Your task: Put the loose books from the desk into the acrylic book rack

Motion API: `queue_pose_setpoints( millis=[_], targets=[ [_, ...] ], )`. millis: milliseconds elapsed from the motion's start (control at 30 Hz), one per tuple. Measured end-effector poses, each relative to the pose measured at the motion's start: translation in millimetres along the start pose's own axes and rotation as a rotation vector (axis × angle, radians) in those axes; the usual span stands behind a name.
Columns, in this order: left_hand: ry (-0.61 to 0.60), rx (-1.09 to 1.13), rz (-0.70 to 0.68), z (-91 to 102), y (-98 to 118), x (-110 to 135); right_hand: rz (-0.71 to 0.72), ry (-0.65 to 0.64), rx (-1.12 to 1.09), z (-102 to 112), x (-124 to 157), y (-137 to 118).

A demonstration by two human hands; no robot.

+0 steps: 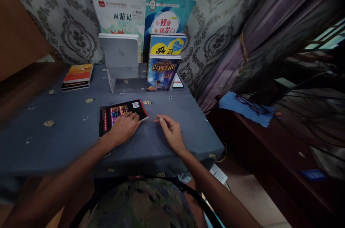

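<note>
A black paperback book (126, 107) with a red edge strip, small colour pictures and a white barcode label lies on the table in front of me. My left hand (125, 127) rests on this book, palm down, with its fingers laid across the cover near the right end. Just right of the book, my right hand (171, 131) is loosely curled over the table, apart from the book. Its thumb and forefinger point left, and nothing shows between them.
Behind the black book stands a tiered clear display rack (126, 85) with several upright books, including a blue one (164, 73) at the front right. A small book stack (78, 76) lies at the back left. Glasses (252, 105) rest on a blue cloth (229, 103) at right.
</note>
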State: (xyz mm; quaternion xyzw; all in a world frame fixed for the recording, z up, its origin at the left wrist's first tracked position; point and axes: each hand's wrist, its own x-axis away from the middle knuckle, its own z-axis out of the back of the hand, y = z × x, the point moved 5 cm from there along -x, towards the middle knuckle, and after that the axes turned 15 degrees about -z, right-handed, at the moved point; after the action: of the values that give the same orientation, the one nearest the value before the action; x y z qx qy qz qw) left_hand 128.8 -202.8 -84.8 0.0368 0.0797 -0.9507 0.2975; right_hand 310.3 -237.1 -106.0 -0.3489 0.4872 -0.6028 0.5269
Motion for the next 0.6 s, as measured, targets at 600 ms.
queue_pose_setpoints(
  millis=[600],
  targets=[
    [0.139, 0.117, -0.038, -14.7, -19, 24, 0.339, -0.122, 0.602, -41, 3, -14]
  ],
)
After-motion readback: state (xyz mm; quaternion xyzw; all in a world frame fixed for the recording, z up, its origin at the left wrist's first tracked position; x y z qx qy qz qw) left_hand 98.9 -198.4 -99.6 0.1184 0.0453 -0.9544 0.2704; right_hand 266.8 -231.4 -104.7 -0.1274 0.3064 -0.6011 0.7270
